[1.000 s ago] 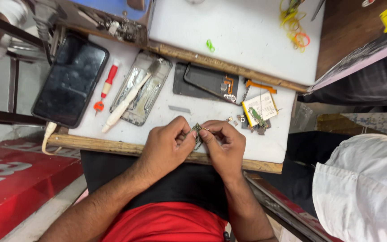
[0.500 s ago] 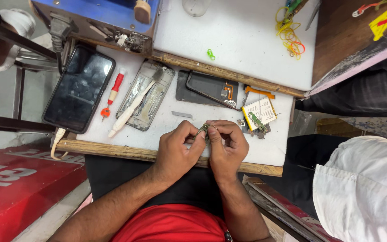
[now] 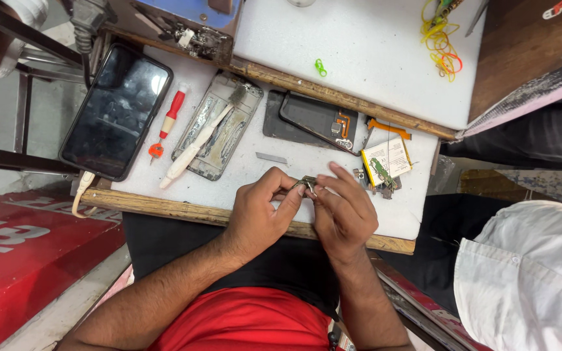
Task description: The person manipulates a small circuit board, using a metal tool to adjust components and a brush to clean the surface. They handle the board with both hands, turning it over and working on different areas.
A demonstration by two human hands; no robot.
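Metal, a small part (image 3: 308, 184) sits pinched between fingertips of left hand (image 3: 261, 218) and right hand (image 3: 343, 214).

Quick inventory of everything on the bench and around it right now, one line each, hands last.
small metal part: one, grey, pinched between both hands at the bench's front edge
smartphone: one, black, screen up, far left
screwdriver: one, red and white, right of the smartphone
phone frame: one, silver, opened, bench centre
brush: one, white, across the phone frame
phone back cover: one, dark grey, right of centre
battery: one, white and yellow, right end
rubber bands: a bunch, yellow and orange, on the white board
white-clothed person: one, lower right
left hand: one, on the part
right hand: one, on the part
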